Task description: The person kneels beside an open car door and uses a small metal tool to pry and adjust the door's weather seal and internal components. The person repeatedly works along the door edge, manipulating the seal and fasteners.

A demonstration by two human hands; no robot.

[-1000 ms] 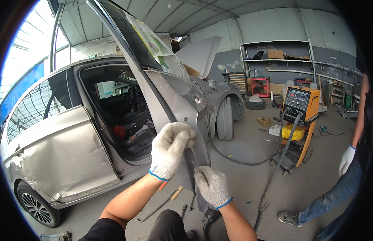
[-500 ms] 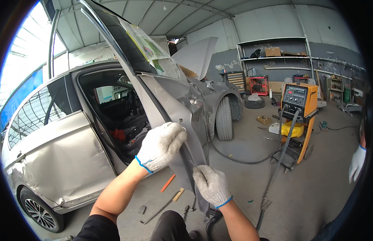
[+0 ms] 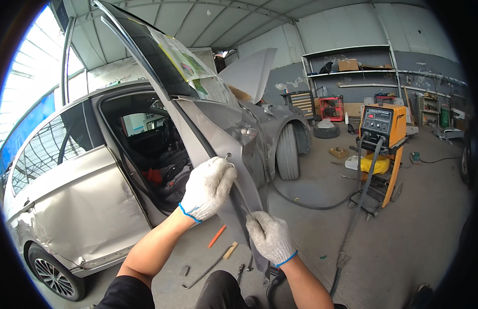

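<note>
Car door edge adjoins clenched left hand and right hand, floor alongside, grip contents unclear.

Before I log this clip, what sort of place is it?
Most likely a car body repair workshop. A car's rear door is badly dented, an orange wheeled machine trails thick cables, and a drawer cabinet stands near the wall shelves.

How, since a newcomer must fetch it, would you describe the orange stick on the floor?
Start at the silver car and its open front door. On the floor, just below the left hand in this view, lies a slim straight stick. It is bright orange, unlike the tan wooden block and the dark bent rod nearby.
</note>
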